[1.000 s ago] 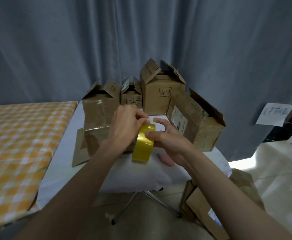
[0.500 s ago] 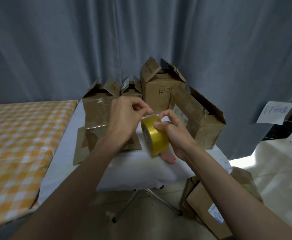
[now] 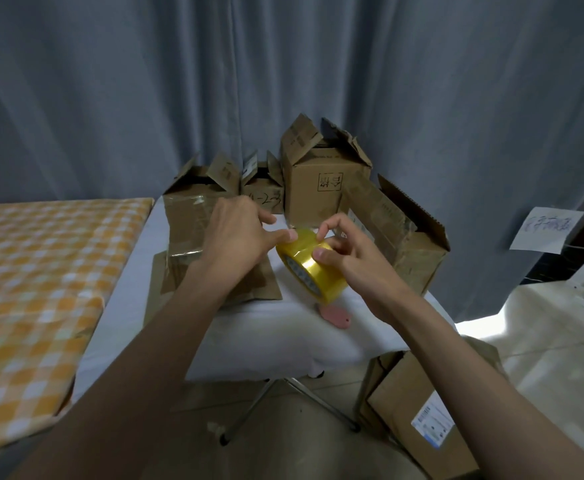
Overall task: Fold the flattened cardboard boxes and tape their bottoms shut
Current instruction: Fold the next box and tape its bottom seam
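Right hand [image 3: 356, 261]: wraps the tape roll [image 3: 309, 263] from the right, thumb pressed on the outer band, index arched over the top rim.
Left hand [image 3: 238, 233]: fingers bunched, thumb tip against the top left edge of the roll; seems to pick at the loose tape end, though the end itself too clear to make out.
Roll relative to grip: directly between both hands, held in the air above the white table [image 3: 249, 327]; right hand carries it, left hand only touches.
Roll axis: core axis tilted, pointing down-left toward the camera; cardboard core face visible on that side, band running up-right to down-left.
Nearer hand for the pull: left, already at the rim.
Target box [image 3: 188, 230]: just behind and left of the left hand, standing on flat cardboard [image 3: 214, 289], shiny tape across its front face.
Other boxes: tall box [image 3: 321, 188] beyond the roll, tipped box [image 3: 398, 240] behind the right hand, both near.
Pink object [image 3: 334, 315]: on the table below the roll, apart from it.
Step judged: freeing the tape end, before drawing a strip leftward toward the box.
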A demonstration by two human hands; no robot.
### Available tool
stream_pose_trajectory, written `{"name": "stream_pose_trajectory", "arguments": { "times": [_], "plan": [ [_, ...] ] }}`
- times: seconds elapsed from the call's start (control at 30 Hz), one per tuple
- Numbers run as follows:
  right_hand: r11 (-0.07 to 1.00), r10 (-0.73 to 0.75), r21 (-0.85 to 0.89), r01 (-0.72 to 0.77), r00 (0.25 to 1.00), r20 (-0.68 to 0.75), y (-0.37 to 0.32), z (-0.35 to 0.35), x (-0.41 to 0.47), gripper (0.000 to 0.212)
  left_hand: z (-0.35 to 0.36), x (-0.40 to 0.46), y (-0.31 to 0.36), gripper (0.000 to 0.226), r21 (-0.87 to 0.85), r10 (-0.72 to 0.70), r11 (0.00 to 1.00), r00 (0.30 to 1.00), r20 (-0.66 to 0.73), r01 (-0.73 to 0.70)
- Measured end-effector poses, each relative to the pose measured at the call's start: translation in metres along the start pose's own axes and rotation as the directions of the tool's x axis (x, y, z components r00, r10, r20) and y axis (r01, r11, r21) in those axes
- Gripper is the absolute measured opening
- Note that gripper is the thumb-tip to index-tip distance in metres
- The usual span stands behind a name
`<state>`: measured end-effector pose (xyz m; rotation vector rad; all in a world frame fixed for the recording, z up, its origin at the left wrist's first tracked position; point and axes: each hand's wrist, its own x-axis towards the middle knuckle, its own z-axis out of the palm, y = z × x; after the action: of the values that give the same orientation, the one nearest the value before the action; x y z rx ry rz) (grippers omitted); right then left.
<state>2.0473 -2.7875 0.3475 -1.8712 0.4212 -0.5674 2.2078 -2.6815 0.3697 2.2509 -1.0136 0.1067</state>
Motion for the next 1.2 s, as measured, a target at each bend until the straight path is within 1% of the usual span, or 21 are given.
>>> {"name": "stream_pose_trajectory", "arguments": {
  "times": [0.03, 0.1, 0.13, 0.2, 0.3, 0.33, 0.4, 0.5, 0.53, 0.63, 0.67, 0.7, 0.73, 0.8, 0.83, 0.87, 0.9, 0.97, 1.07, 1.13, 1.2],
  "plan": [
    [1.0, -0.013, -0.02, 0.013, 1.0, 0.0, 0.001, -0.001, 0.002, 0.023, 0.001, 0.0, -0.002, 0.057, 0.067, 0.015, 0.998, 1.0, -0.005, -0.014],
    [0.996, -0.042, -0.077, 0.042, 0.999, -0.005, 0.002, -0.002, 0.008, 0.037, 0.003, -0.005, -0.003, 0.059, 0.155, 0.09, 0.984, 0.996, -0.007, -0.088],
    [0.988, -0.056, -0.143, 0.053, 0.998, -0.013, 0.005, -0.002, 0.013, 0.043, 0.003, -0.007, -0.004, 0.057, 0.175, 0.124, 0.977, 0.992, -0.001, -0.122],
    [0.934, -0.067, -0.353, 0.056, 0.998, -0.019, 0.018, 0.001, 0.025, 0.051, 0.003, -0.012, -0.006, 0.05, 0.185, 0.17, 0.968, 0.985, -0.004, -0.167],
    [0.725, -0.074, -0.685, 0.069, 0.997, 0.022, 0.045, 0.009, 0.038, 0.062, -0.003, -0.017, -0.012, 0.044, 0.214, 0.179, 0.962, 0.984, -0.016, -0.171],
    [0.669, -0.067, -0.739, 0.078, 0.997, 0.044, 0.053, 0.012, 0.04, 0.064, -0.006, -0.018, -0.015, 0.044, 0.219, 0.166, 0.963, 0.986, -0.014, -0.159],
    [0.57, 0.008, -0.819, 0.064, 0.996, 0.083, 0.065, 0.016, 0.041, 0.072, -0.01, -0.02, -0.024, 0.042, 0.226, 0.151, 0.963, 0.989, 0.005, -0.148],
    [0.36, 0.055, -0.929, 0.085, 0.992, 0.112, 0.074, 0.02, 0.039, 0.091, -0.016, -0.028, -0.034, 0.043, 0.246, 0.164, 0.954, 0.985, 0.047, -0.171],
    [0.332, 0.074, -0.939, 0.092, 0.99, 0.123, 0.076, 0.021, 0.039, 0.094, -0.017, -0.031, -0.037, 0.045, 0.26, 0.166, 0.95, 0.985, 0.051, -0.173],
    [0.311, 0.152, -0.946, 0.086, 0.979, 0.139, 0.077, 0.021, 0.042, 0.093, -0.017, -0.043, -0.045, 0.054, 0.32, 0.165, 0.93, 0.983, 0.08, -0.182],
    [0.297, 0.126, -0.951, 0.084, 0.984, 0.126, 0.074, 0.021, 0.044, 0.087, -0.016, -0.046, -0.048, 0.058, 0.333, 0.171, 0.924, 0.982, 0.084, -0.189],
    [0.3, 0.041, -0.949, 0.094, 0.993, 0.111, 0.07, 0.024, 0.047, 0.079, -0.016, -0.048, -0.053, 0.06, 0.34, 0.178, 0.92, 0.981, 0.082, -0.195],
    [0.338, -0.085, -0.934, 0.12, 0.992, 0.096, 0.063, 0.03, 0.049, 0.072, -0.017, -0.05, -0.057, 0.062, 0.347, 0.182, 0.916, 0.98, 0.08, -0.199],
    [0.505, -0.325, -0.837, 0.21, 0.945, 0.041, 0.039, 0.05, 0.048, 0.064, -0.019, -0.054, -0.066, 0.065, 0.376, 0.163, 0.909, 0.984, 0.076, -0.18],
    [0.587, -0.406, -0.762, 0.273, 0.914, 0.014, 0.026, 0.061, 0.047, 0.062, -0.019, -0.058, -0.071, 0.067, 0.395, 0.152, 0.904, 0.986, 0.067, -0.166],
    [0.633, -0.449, -0.7, 0.33, 0.894, 0.015, 0.013, 0.072, 0.045, 0.06, -0.018, -0.062, -0.075, 0.071, 0.406, 0.149, 0.9, 0.987, 0.052, -0.157],
    [0.649, -0.458, -0.665, 0.369, 0.888, 0.046, 0.004, 0.083, 0.043, 0.059, -0.017, -0.067, -0.08, 0.076, 0.411, 0.152, 0.898, 0.988, 0.04, -0.155],
    [0.623, -0.414, -0.67, 0.403, 0.897, 0.154, 0.002, 0.1, 0.039, 0.057, -0.01, -0.075, -0.09, 0.084, 0.418, 0.172, 0.893, 0.985, 0.033, -0.17],
    [0.557, -0.368, -0.715, 0.422, 0.898, 0.243, 0.021, 0.117, 0.033, 0.06, 0.002, -0.08, -0.104, 0.078, 0.411, 0.214, 0.888, 0.976, 0.025, -0.206],
    [0.584, -0.353, -0.696, 0.418, 0.903, 0.245, 0.026, 0.118, 0.033, 0.062, 0.005, -0.08, -0.107, 0.075, 0.37, 0.226, 0.905, 0.974, 0.007, -0.212],
    [0.654, -0.32, -0.646, 0.395, 0.917, 0.237, 0.023, 0.114, 0.035, 0.056, 0.002, -0.08, -0.106, 0.074, 0.267, 0.224, 0.94, 0.975, -0.016, -0.212]
  ]
}}
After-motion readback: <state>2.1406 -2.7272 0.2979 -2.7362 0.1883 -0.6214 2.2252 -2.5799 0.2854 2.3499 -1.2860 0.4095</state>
